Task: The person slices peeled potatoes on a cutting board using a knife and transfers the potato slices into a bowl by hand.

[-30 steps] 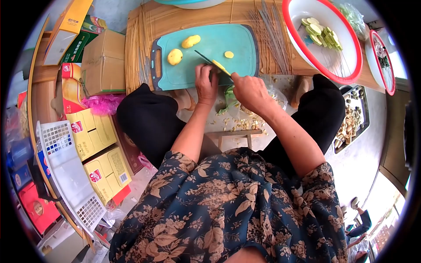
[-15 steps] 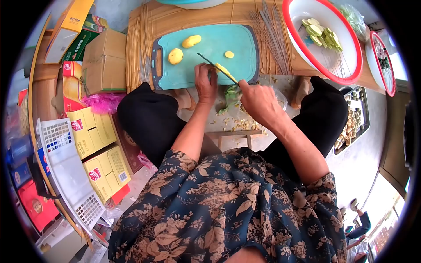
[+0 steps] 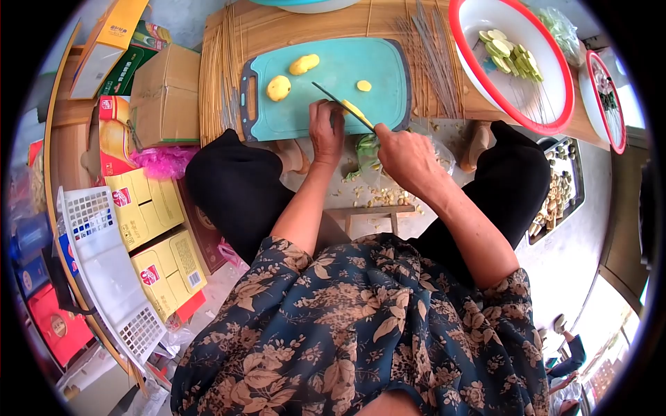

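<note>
On the teal cutting board (image 3: 291, 125), my right hand (image 3: 409, 158) grips a knife (image 3: 333, 98) by its handle, the dark blade slanting up to the left. Yellow potato flesh (image 3: 357, 112) shows along the blade's far side. Close against the near side is my left hand (image 3: 325, 132), fingers curled down on the potato, which they mostly hide. Two peeled potatoes, one round (image 3: 279, 88) and one longer (image 3: 304, 64), lie at the board's upper left. A round potato slice (image 3: 363, 86) rests to the right of the blade tip.
Thin skewers (image 3: 225, 76) lie left of the board, more (image 3: 433, 62) to its right. A red-rimmed basin (image 3: 479, 104) holds green slices; a smaller basin (image 3: 596, 104) stands beyond. Boxes (image 3: 163, 97) fill the left side. A tray of cut pieces (image 3: 555, 187) sits at right.
Almost nothing differs. The knife and my right hand have shifted very slightly to the left; my left hand stays in place.
</note>
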Demonstrator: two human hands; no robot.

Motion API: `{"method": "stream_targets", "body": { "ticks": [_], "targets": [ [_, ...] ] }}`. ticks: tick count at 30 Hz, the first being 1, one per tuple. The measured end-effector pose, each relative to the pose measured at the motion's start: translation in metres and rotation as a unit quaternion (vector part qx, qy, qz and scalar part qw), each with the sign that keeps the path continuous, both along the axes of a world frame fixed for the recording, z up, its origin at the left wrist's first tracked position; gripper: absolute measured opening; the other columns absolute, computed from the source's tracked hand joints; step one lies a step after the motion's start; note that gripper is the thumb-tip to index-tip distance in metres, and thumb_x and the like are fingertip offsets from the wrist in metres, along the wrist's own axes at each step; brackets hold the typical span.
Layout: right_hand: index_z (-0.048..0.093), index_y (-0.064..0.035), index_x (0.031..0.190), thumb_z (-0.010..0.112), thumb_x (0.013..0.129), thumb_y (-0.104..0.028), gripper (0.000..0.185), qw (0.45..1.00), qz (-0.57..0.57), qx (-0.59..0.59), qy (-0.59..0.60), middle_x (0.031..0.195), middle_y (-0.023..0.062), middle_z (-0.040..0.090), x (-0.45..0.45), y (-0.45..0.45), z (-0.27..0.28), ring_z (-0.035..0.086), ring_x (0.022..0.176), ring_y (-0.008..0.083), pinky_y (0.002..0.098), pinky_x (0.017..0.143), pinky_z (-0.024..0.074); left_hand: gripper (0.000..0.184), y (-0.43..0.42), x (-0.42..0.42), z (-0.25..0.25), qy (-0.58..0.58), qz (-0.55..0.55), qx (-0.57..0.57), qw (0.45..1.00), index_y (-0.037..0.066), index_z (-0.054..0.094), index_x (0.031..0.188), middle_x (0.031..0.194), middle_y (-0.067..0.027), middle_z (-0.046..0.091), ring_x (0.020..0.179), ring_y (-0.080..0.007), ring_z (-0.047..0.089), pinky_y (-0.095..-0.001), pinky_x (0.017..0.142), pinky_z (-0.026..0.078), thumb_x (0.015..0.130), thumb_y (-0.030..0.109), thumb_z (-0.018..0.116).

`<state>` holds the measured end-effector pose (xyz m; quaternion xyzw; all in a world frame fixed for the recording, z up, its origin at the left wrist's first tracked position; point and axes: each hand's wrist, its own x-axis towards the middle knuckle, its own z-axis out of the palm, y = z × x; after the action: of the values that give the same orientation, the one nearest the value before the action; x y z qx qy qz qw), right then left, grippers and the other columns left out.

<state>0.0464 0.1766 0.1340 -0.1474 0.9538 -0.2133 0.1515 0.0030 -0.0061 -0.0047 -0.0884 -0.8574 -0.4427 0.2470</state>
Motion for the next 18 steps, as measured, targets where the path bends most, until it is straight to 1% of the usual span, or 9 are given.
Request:
{"method": "stream_targets", "body": {
  "ticks": [3,5,6,8,9,11,14,18],
  "targets": [
    [0.056,-0.0012,0.100,0.055,0.089,-0.008,0.013,1.000,0.001,-0.005,0.007,0.070,0.0222,0.067,-0.005,-0.006,-0.007,0.067,0.070,0.0426,0.0541,0.066,0.0512,0.019,0.000,0.000,0.001,0.005,-0.005,0.002,1.000,0.002,0.061,0.105,0.108,-0.0156,0.062,0.100,-0.0359,0.059,-0.0413,0.084,0.050,0.086,-0.001,0.062],
    [0.053,-0.0012,0.101,0.053,0.089,-0.010,0.014,1.000,-0.009,-0.026,0.015,0.069,0.0234,0.064,-0.011,-0.011,-0.018,0.064,0.071,0.0468,0.0582,0.066,0.0484,0.017,0.000,-0.001,0.000,-0.002,-0.003,0.005,1.000,0.003,0.062,0.104,0.108,-0.0153,0.062,0.100,-0.0356,0.060,-0.0414,0.084,0.050,0.087,0.000,0.062],
    [0.053,-0.0012,0.101,0.053,0.089,-0.010,0.014,1.000,-0.008,-0.026,0.014,0.069,0.0234,0.064,-0.015,-0.013,-0.025,0.064,0.071,0.0468,0.0582,0.066,0.0484,0.017,0.001,0.000,0.002,-0.002,-0.003,0.005,1.000,0.003,0.062,0.104,0.108,-0.0153,0.062,0.100,-0.0356,0.060,-0.0414,0.084,0.050,0.087,0.000,0.062],
    [0.053,-0.0009,0.100,0.053,0.089,-0.009,0.014,0.999,-0.001,-0.020,0.039,0.069,0.0244,0.064,-0.021,-0.015,-0.037,0.065,0.071,0.0466,0.0580,0.067,0.0489,0.017,0.003,0.001,0.005,0.010,-0.001,-0.002,1.000,0.003,0.061,0.102,0.103,-0.0162,0.060,0.098,-0.0376,0.059,-0.0445,0.081,0.049,0.086,-0.002,0.061],
    [0.053,-0.0009,0.100,0.053,0.089,-0.009,0.014,0.999,0.000,-0.020,0.040,0.069,0.0244,0.064,-0.022,-0.016,-0.036,0.065,0.071,0.0466,0.0580,0.067,0.0489,0.017,0.003,0.001,0.006,0.010,0.000,-0.002,1.000,0.003,0.061,0.102,0.103,-0.0162,0.060,0.098,-0.0376,0.059,-0.0445,0.081,0.049,0.086,-0.002,0.061],
    [0.058,-0.0006,0.100,0.052,0.088,-0.006,0.015,0.999,0.008,-0.008,0.041,0.073,0.0222,0.068,-0.023,-0.015,-0.033,0.068,0.070,0.0422,0.0536,0.068,0.0532,0.017,0.003,0.002,0.007,0.012,-0.005,-0.004,1.000,0.003,0.061,0.103,0.103,-0.0163,0.060,0.097,-0.0377,0.059,-0.0445,0.081,0.049,0.086,-0.002,0.061],
    [0.057,-0.0006,0.101,0.053,0.088,-0.007,0.015,0.999,-0.013,-0.020,0.030,0.073,0.0231,0.068,-0.026,-0.009,-0.034,0.067,0.071,0.0439,0.0545,0.068,0.0528,0.016,0.003,0.000,0.004,0.005,0.000,0.004,1.000,0.003,0.061,0.101,0.102,-0.0163,0.060,0.096,-0.0377,0.060,-0.0442,0.080,0.049,0.086,-0.003,0.061],
    [0.057,-0.0010,0.102,0.054,0.088,-0.008,0.016,1.000,-0.011,-0.016,0.023,0.071,0.0233,0.067,-0.019,-0.004,-0.012,0.066,0.071,0.0451,0.0554,0.067,0.0523,0.016,0.003,-0.001,0.003,0.012,0.010,0.001,1.000,0.003,0.060,0.100,0.102,-0.0162,0.060,0.096,-0.0376,0.059,-0.0439,0.080,0.049,0.086,-0.003,0.060]
  ]
}}
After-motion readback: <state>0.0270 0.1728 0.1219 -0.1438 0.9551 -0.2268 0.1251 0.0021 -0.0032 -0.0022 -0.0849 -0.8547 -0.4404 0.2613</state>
